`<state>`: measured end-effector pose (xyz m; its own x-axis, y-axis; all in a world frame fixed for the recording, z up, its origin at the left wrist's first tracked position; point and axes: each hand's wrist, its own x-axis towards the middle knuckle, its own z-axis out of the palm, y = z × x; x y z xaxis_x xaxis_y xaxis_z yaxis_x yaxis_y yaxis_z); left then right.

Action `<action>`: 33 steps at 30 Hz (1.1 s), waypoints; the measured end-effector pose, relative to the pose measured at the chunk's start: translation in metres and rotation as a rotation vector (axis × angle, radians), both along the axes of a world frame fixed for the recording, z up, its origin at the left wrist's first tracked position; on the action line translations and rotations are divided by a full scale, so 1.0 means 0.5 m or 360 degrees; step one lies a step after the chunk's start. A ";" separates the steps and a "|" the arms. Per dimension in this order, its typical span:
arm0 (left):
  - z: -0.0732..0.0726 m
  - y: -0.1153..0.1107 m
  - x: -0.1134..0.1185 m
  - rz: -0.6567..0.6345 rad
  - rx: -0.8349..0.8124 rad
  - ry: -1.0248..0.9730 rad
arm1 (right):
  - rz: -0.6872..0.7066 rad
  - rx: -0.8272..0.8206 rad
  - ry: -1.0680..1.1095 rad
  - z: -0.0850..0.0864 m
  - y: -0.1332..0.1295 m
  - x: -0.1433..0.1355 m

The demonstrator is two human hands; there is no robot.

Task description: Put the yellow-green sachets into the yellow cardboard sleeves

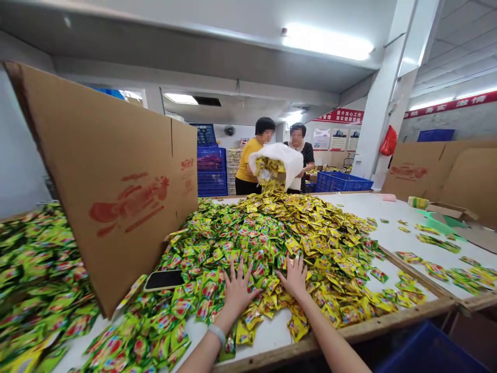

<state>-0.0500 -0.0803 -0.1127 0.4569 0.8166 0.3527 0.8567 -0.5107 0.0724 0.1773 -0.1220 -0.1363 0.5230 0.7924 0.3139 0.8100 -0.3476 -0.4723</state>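
A wide heap of small packets covers the white table, with green packets [217,233] on the left and yellow packets [330,228] on the right. My left hand [237,289] lies on the near side of the heap, fingers spread, with a band on the wrist. To its right, my right hand [294,277] rests on the packets with its fingers apart. Neither hand holds anything. A phone [164,280] lies on the green packets left of my left hand. At the far edge, yellow packets pour from a white sack [293,160] held by people.
A large cardboard sheet [128,191] stands upright on the left, with more green packets beyond it. The table's wooden edge [380,327] runs along the front. A divider [415,274], scattered packets and an open carton [452,211] are at the right. Blue crates [344,182] stand behind.
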 end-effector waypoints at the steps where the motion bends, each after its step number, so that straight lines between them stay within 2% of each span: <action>1: -0.002 0.000 0.000 -0.0019 0.0005 -0.0008 | 0.0019 -0.0013 -0.0008 -0.012 -0.001 -0.018; 5: -0.015 -0.011 -0.009 -0.0050 -0.0005 -0.0046 | 0.0035 -0.0046 -0.0025 -0.043 -0.018 -0.023; 11: -0.021 -0.011 -0.018 -0.0092 -0.0046 -0.0042 | 0.0066 -0.0016 -0.0042 -0.058 -0.024 0.006; 27: -0.020 -0.011 -0.017 -0.0086 0.0009 -0.0040 | 0.0067 0.0060 -0.0082 -0.059 -0.027 0.006; 33: -0.017 -0.012 -0.016 -0.0063 0.0032 0.0004 | 0.0060 0.0055 -0.0146 -0.040 -0.034 -0.001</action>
<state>-0.0578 -0.0865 -0.1214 0.4893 0.7907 0.3679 0.8361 -0.5452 0.0598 0.1770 -0.1389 -0.1562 0.4610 0.7987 0.3868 0.8626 -0.3010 -0.4065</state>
